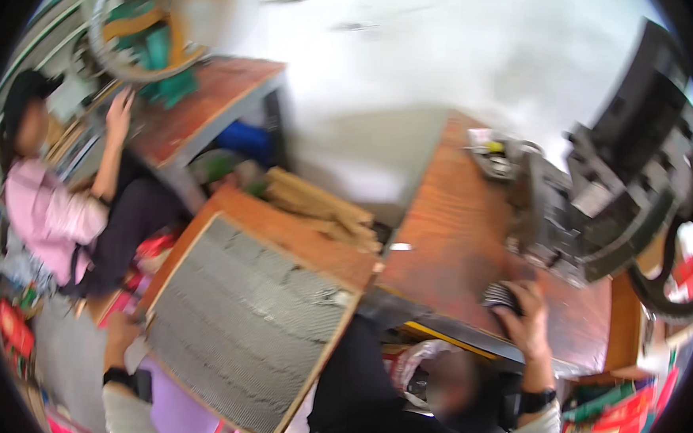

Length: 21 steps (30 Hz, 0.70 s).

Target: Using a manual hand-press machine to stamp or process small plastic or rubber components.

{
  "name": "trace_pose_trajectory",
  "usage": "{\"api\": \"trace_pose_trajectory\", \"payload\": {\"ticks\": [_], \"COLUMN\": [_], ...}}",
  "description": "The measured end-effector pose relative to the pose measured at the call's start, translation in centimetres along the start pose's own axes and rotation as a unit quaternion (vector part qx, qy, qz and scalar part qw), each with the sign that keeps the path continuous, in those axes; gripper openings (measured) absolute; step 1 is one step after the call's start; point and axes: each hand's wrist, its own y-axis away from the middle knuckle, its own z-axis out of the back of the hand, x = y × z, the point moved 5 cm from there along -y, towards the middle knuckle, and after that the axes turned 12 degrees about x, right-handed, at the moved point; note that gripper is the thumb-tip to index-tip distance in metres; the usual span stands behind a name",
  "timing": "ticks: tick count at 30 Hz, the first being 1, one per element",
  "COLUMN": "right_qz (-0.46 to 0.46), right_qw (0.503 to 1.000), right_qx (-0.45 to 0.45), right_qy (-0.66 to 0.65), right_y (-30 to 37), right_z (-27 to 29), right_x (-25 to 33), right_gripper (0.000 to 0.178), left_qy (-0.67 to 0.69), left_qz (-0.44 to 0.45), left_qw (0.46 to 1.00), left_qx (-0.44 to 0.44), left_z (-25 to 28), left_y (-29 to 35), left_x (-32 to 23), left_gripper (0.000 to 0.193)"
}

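A shallow wooden tray (248,329) with a grey, finely ridged surface in rows tilts in front of me, left of centre. At its left edge is my left hand (121,336), closed on the rim with the fingers partly hidden. My right hand (528,316) rests at the near edge of the reddish-brown workbench (461,231) on the right. Its fingers curl around a small dark piece with light stripes (502,297), whose exact kind I cannot make out. Behind that hand stands a dark metal machine (593,200) with a curved arm.
A person in a pink top (49,206) sits at the left near another bench (202,108) carrying a large wheel (108,23). Wooden strips (315,203) lie behind the tray. A plastic-lined container (416,372) sits below the right bench. Red and green packages (612,419) are stacked lower right.
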Motion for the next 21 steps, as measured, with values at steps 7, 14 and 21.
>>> {"api": "trace_pose_trajectory", "payload": {"ticks": [7,14,21], "right_qz": [0.062,0.081,0.029], "right_qw": [0.998,0.996,0.997], "right_qx": [-0.003,0.007,-0.032], "right_qy": [0.005,-0.025,-0.066], "right_y": [0.5,1.2,1.5], "right_z": [2.0,2.3,3.1], "right_x": [0.7,-0.7,-1.0], "right_gripper": [0.040,0.038,0.071], "left_qy": [0.197,0.088,0.047], "left_qz": [-0.184,-0.552,-0.590], "left_qw": [0.959,0.821,0.792], "left_qx": [0.091,0.111,0.152], "left_z": [10.5,7.1,2.0], "left_y": [-0.5,3.7,7.3], "left_x": [-31.2,-65.4,-71.2], "left_gripper": [0.026,0.014,0.016]}}
